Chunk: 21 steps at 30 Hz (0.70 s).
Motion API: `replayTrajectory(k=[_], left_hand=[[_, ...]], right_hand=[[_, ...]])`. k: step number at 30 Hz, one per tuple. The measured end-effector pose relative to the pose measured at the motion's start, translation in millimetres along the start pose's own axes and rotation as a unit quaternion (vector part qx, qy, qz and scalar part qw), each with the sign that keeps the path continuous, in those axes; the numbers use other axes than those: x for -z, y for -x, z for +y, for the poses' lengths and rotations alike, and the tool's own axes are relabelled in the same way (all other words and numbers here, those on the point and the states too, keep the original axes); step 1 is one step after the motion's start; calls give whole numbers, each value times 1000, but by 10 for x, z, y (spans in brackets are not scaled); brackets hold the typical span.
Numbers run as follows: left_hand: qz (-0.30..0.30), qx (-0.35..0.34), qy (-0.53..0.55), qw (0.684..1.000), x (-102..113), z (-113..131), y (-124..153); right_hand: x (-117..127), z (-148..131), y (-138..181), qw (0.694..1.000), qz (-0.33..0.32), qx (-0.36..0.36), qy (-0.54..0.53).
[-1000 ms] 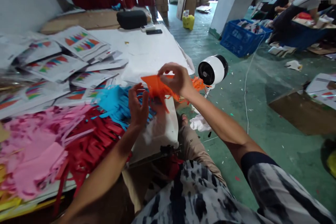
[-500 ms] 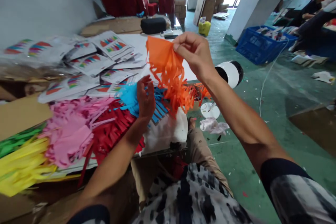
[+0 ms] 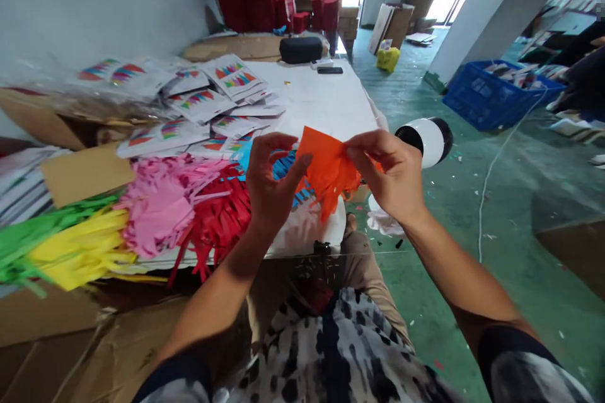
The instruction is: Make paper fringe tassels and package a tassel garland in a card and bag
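Observation:
In front of me hangs an orange fringed tissue-paper tassel (image 3: 322,154), its flat folded top up and its cut strips hanging down. My right hand (image 3: 394,170) pinches its right upper corner. My left hand (image 3: 271,179) is at its left edge, thumb and fingers curved with a gap between them; the thumb tip overlaps the paper, and I cannot tell whether it touches. Behind and left of that hand lies blue fringed paper (image 3: 283,167), partly hidden. Red fringe (image 3: 220,217), pink fringe (image 3: 161,208), yellow fringe (image 3: 80,249) and green fringe (image 3: 57,236) lie further left along the table's front.
Printed packets (image 3: 198,104) are piled on the white table (image 3: 326,97). A dark case (image 3: 301,49) and a phone (image 3: 329,70) lie at its far end. Right of the table are a black-and-white cylinder (image 3: 432,141) and a blue crate (image 3: 491,97) on the green floor.
My right hand has lowered the orange tassel toward my left hand. My left hand has risen to the paper's left edge, thumb and fingers curving around it. The camera view has shifted left.

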State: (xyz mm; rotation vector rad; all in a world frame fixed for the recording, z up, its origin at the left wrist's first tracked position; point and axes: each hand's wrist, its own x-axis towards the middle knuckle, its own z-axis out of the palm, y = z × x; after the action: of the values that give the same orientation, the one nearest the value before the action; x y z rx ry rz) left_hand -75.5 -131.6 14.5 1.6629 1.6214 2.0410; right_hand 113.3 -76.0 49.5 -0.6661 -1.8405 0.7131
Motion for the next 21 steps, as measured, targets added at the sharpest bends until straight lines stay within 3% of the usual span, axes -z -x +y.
replayTrajectory(k=[4, 7, 11, 14, 16, 19, 21], left_hand=[[-39, 8, 52, 998, 113, 88, 150], [-132, 115, 165, 971, 255, 173, 245], [-312, 248, 314, 862, 430, 291, 347], [-415, 314, 363, 773, 495, 337, 376], [-446, 356, 373, 732, 526, 315, 388], [-459, 400, 373, 700, 574, 173, 477], [-478, 424, 395, 661, 586, 26, 626]], right_hand=[[30, -34, 244, 999, -15, -7, -30], [106, -33, 368, 994, -78, -28, -65], [196, -8, 459, 969, -189, -46, -153], [189, 45, 556, 923, -324, -72, -194], [166, 106, 633, 899, -373, -100, -205], [163, 198, 708, 899, -361, -123, -215], [200, 216, 713, 896, -362, -139, -218]])
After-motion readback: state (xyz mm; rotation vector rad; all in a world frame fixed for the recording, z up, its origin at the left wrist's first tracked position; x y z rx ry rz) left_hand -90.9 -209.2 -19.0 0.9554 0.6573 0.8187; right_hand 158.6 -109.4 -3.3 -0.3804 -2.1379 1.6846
